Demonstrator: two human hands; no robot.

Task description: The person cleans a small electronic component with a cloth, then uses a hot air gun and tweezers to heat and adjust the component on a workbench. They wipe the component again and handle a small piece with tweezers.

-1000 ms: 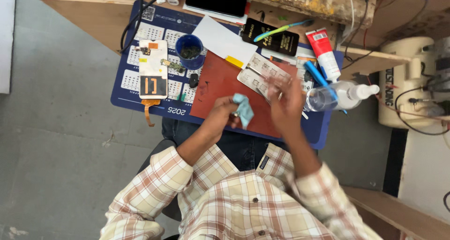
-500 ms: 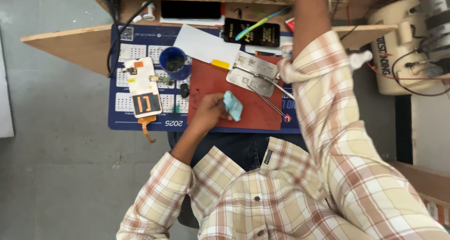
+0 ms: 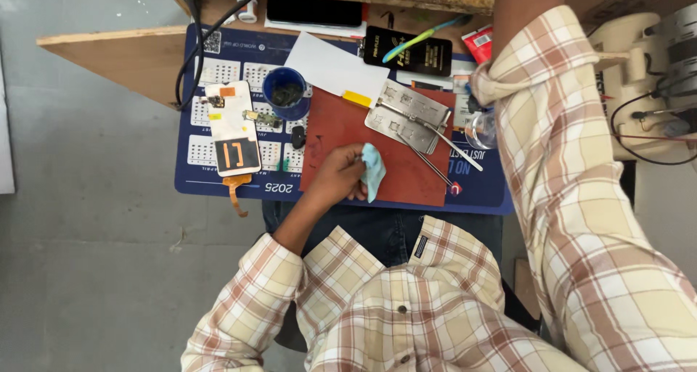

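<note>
My left hand [image 3: 337, 174] rests on the red work mat [image 3: 341, 129] and pinches a small light-blue cloth [image 3: 373, 170]. My right arm [image 3: 559, 125], in a checked sleeve, reaches up past the top edge of the view, so the right hand itself is out of sight. A silver metal plate [image 3: 406, 114] lies on the mat's far right part, with thin tweezers [image 3: 435, 143] across it. A dismantled phone screen [image 3: 232, 129] with an orange flex cable lies on the blue calendar mat [image 3: 218, 176] to the left.
A blue cup [image 3: 284, 92] stands next to the screen. White paper [image 3: 330, 68], a black packet [image 3: 417, 52], a dark phone [image 3: 314, 10] and a clear bottle [image 3: 481, 129] lie around the mat. Black cables [image 3: 187, 45] hang at the left. A beige machine [image 3: 646, 74] stands right.
My right arm has lifted from the mat and stretched up out of view. My left hand with the cloth stays on the red mat. The view has shifted slightly.
</note>
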